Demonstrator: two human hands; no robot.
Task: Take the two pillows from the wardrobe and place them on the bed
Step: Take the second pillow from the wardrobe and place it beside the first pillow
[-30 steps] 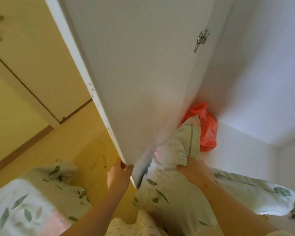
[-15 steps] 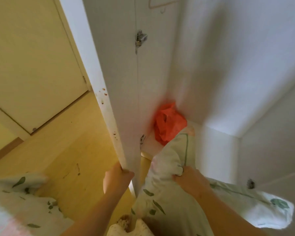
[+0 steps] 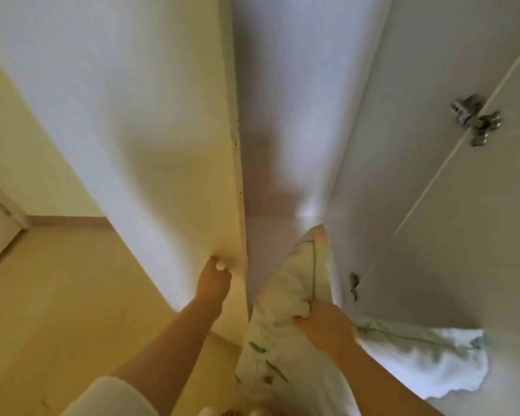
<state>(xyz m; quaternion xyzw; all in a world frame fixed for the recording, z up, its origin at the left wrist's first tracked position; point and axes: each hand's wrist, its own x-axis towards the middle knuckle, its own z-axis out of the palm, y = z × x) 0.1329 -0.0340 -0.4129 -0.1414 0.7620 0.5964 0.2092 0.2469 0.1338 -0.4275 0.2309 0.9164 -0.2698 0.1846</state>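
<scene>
At the wardrobe's open mouth, the right hand (image 3: 324, 325) clutches a leaf-printed pillow (image 3: 291, 295), its fingers (image 3: 302, 319) curled tight into a bunched fold of the case near the pillow's middle. The pillow stands on end, its upper corner pointing up into the wardrobe interior (image 3: 282, 145) and its lower part hanging down toward the person's body at the bottom of the view. Further to the right, a second piece of white and green fabric (image 3: 427, 358) lies low against the wardrobe's inner wall; whether it is the other pillow or another part of the same one cannot be told.

The left hand (image 3: 213, 283) is on the outer face of the left wardrobe door (image 3: 150, 145), close to its free edge, with the fingers closed around a small pale knob (image 3: 220, 266).

The step in hand looks like the removal of a pillow from the wardrobe, with the door held by the other hand. The bed is not in view here, so the placing step is not yet done. The next move, as I judge it, calls for drawing the pillow clear of the door edge and the hinge hardware (image 3: 475, 120) on the right, then turning toward the bed. A one-handed grip on soft cloth may slip, so a fuller hold could help.
</scene>
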